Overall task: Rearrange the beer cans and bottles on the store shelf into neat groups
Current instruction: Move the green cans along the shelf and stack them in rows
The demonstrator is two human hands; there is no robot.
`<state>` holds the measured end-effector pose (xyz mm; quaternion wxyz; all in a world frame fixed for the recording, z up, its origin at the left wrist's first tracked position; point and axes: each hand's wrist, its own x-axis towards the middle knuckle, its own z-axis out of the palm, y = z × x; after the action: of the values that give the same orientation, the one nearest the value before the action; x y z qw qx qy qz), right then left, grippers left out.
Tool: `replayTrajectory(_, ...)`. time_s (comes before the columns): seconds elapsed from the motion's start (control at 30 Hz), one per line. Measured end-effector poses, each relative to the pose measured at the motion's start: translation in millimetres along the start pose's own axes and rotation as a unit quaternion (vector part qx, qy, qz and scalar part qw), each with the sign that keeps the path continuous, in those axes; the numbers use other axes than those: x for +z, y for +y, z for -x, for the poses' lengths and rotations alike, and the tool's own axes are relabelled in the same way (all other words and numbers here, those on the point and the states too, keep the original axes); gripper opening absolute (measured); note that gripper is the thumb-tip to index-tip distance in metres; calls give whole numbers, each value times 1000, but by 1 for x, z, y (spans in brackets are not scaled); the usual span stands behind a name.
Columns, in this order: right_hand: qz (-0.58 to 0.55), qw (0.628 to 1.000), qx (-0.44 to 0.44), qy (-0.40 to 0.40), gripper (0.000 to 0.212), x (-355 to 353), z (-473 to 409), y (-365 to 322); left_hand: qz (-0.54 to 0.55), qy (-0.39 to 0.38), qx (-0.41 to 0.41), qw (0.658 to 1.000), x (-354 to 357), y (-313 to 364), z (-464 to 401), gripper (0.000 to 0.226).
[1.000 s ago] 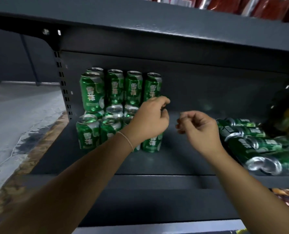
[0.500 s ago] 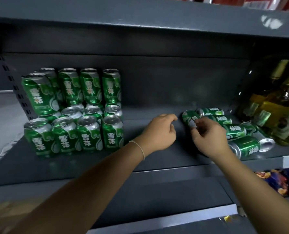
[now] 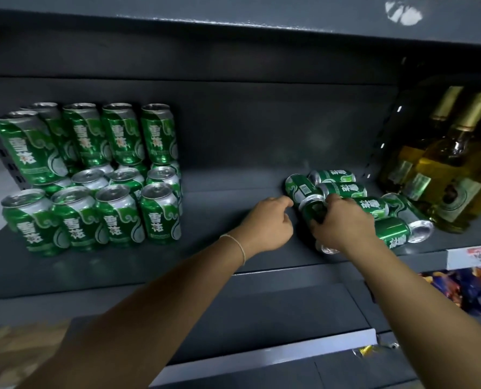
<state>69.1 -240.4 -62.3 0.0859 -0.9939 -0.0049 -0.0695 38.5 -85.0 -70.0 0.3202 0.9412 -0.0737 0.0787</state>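
Head view: right hand [image 3: 343,224], empty a second ago, now grips a toppled can [image 3: 313,210]. Left hand [image 3: 267,223] loosely curled, empty. Next can likely joins the upright stack [image 3: 93,175].

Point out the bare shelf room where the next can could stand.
The bare patch of shelf lies between the stacked green cans and the heap of toppled cans, reaching back to the wall. Crowded: the toppled heap, where the right hand grips one, and the bottles beyond.

Bottles [image 3: 455,161] cut off at right edge, right hand [image 3: 343,223] hiding a can [image 3: 313,210], lower-shelf packets [image 3: 463,290] blurred
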Motion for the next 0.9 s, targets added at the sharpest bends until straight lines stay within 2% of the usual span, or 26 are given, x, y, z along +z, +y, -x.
replayTrajectory(0.23, 16, 998, 13, -56, 91, -2, -10, -6, 3, 6, -8, 1000, -1, -2, 8, 43)
replayTrajectory(0.4, -47, 999, 1, -23, 69, 3, -8, -9, 0, 9, -27, 1000, -8, -11, 12, 44)
replayTrajectory(0.57, -138, 990, -30, -1, 58, 4, 2, -17, 13, 11, -40, 999, -13, -17, 15, 40)
replayTrajectory(0.77, -261, 965, -23, 18, 68, -8, 8, -30, 57, -32, -91, 994, -19, -27, 18, 47)
replayTrajectory(0.9, -314, 948, -38, 47, 63, -11, 10, -44, 167, -55, -128, 976, -27, -27, 20, 51)
